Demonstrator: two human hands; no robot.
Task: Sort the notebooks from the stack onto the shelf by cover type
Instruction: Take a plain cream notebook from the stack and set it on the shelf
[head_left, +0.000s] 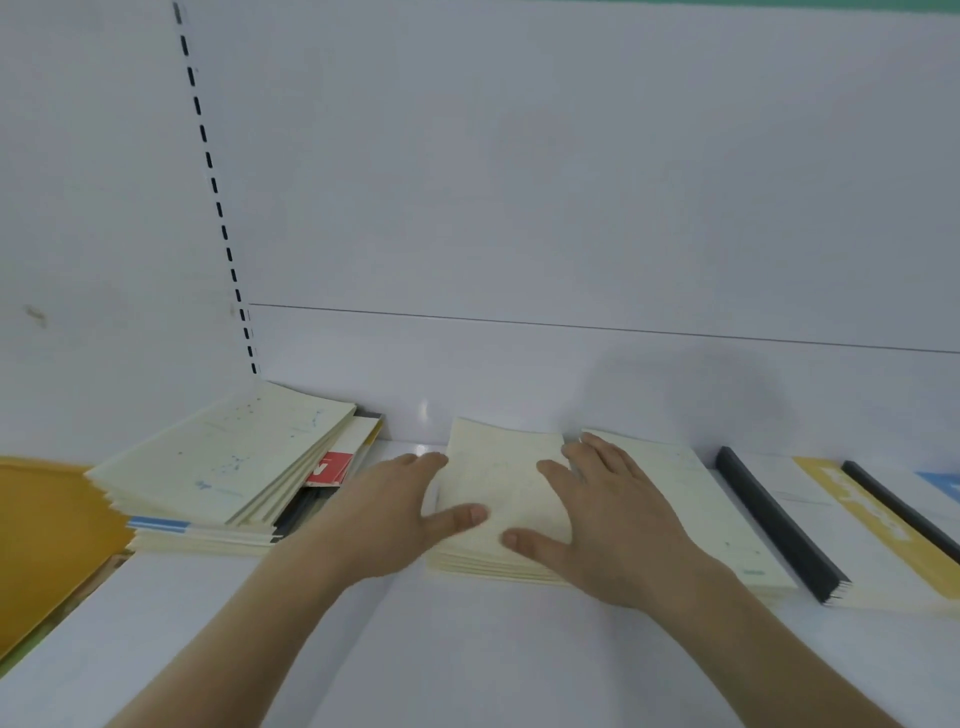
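Your left hand (410, 512) and right hand (602, 514) lie flat, fingers released, pressing the cream notebook pile (498, 499) at the shelf's (467, 649) 12 o'clock. Push unevenly and thin covers could fan toward the mixed stack (223, 467) at 10 o'clock.
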